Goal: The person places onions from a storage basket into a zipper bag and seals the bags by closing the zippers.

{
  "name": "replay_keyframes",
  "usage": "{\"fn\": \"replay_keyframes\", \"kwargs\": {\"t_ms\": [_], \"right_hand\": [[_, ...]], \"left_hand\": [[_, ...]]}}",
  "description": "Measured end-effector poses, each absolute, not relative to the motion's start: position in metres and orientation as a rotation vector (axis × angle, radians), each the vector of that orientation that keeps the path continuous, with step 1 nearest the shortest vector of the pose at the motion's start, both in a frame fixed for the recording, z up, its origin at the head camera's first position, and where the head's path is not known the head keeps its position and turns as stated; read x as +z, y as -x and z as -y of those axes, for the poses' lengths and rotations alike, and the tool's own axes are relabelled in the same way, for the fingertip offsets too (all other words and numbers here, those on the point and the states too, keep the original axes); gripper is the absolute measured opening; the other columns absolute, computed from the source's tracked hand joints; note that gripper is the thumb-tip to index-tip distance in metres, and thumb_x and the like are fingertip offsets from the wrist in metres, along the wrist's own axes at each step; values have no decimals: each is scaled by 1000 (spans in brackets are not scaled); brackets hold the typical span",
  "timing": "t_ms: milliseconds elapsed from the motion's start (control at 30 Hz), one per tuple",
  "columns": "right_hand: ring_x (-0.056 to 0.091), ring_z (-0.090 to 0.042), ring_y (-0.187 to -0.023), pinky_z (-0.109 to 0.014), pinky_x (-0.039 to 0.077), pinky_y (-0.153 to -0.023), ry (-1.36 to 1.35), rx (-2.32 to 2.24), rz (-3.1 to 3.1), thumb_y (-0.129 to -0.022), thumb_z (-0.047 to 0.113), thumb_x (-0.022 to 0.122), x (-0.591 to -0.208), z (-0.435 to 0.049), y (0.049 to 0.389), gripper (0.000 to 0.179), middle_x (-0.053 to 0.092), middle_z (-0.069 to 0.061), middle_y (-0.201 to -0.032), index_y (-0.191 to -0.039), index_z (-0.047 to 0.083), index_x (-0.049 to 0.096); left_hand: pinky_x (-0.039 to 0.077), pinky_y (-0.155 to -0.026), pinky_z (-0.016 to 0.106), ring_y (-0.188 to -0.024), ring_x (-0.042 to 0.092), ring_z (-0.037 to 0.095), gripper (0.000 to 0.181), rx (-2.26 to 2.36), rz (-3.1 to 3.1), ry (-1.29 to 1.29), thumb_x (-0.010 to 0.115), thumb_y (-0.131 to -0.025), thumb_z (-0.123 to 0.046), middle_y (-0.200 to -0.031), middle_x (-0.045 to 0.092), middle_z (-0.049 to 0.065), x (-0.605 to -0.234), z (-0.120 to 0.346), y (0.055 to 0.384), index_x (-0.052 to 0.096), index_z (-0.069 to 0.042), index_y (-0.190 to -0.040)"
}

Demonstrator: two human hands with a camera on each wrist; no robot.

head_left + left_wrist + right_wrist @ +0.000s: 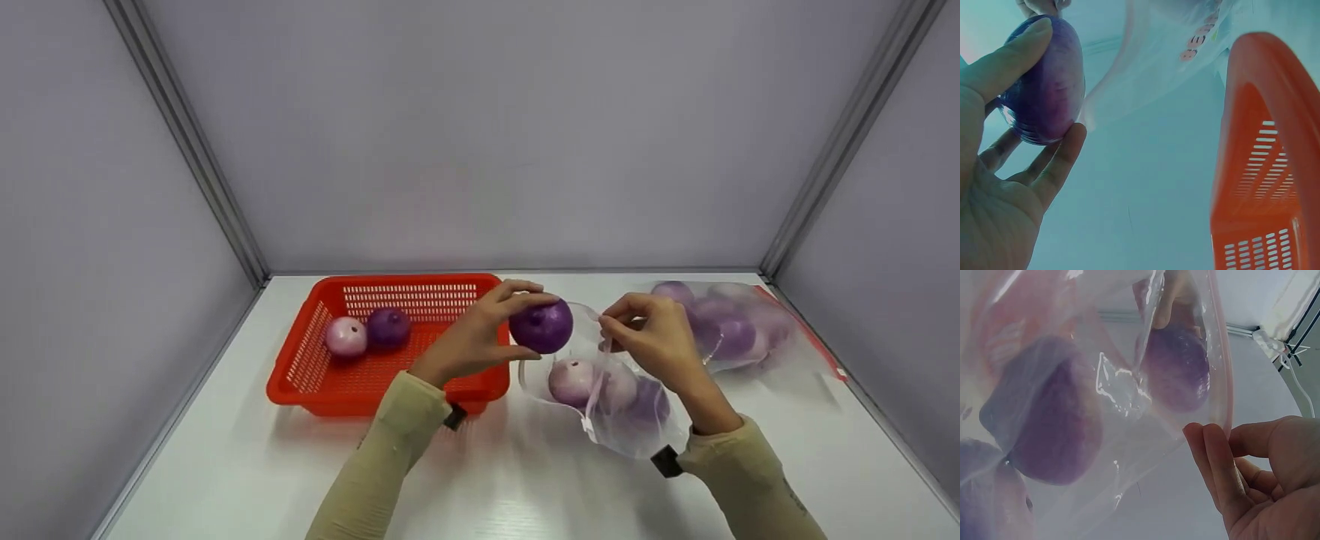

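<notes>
Gripping a purple onion-like ball (541,325) in the left hand (480,335), just left of the right hand (658,334). Pinching with the right hand the rim of a clear bag (637,444), partly filled. Working beside a red basket (409,280), left of the left hand.

One basket (337,401), two bags (622,431), two hands (476,337)

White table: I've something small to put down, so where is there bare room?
On the table, bare patches lie front left, between the red basket and left sleeve; front centre, between the sleeves; and front right, between the filled bag and right sleeve. Crowded: farther back, among basket, open bag, left hand and right hand.
</notes>
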State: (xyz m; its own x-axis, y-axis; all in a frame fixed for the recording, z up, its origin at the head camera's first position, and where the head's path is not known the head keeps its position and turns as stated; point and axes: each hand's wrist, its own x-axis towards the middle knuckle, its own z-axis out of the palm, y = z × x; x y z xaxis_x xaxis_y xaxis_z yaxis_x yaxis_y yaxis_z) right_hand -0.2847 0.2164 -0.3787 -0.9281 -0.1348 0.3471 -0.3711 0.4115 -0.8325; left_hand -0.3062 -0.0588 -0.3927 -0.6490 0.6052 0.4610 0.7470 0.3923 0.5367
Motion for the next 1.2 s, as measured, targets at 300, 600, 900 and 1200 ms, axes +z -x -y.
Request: {"fn": "replay_keyframes", "kwargs": {"t_ms": [300, 600, 900, 1200], "right_hand": [[73, -16, -61, -28, 63, -62, -457, 1543, 2441, -92, 0, 73, -378, -218, 285, 6, 73, -16, -78, -87, -1, 75], [73, -15, -61, -28, 64, -64, -454, 1583, 2429, -93, 2, 74, -378, -218, 285, 8, 73, -17, -80, -90, -6, 74], [72, -13, -60, -27, 63, -63, -426, 1579, 2425, -92, 1, 74, -375, -217, 285, 6, 73, -16, -80, -89, -4, 74], [71, -10, -60, -25, 63, -62, -425, 1544, 2422, -92, 3, 75, -372, -217, 283, 8, 74, -18, -80, -90, -5, 75]], "left_hand": [[48, -113, 39, -137, 52, 21, 75, -1062, 2437, 1254, 90, -82, -22, -148, 53, 3, -399, 48, 304, 55, -24, -148], [46, -114, 42, -135, 55, 20, 72, -995, 2422, 1196, 91, -80, -24, -152, 57, 2, -405, 43, 306, 57, -19, -143], [49, -112, 39, -135, 54, 21, 71, -925, 2418, 1196, 91, -80, -23, -147, 53, 3, -407, 42, 307, 61, -26, -144], [51, -111, 34, -132, 57, 22, 73, -843, 2417, 1186, 91, -79, -13, -141, 58, 4, -409, 39, 306, 61, -23, -145]]}}
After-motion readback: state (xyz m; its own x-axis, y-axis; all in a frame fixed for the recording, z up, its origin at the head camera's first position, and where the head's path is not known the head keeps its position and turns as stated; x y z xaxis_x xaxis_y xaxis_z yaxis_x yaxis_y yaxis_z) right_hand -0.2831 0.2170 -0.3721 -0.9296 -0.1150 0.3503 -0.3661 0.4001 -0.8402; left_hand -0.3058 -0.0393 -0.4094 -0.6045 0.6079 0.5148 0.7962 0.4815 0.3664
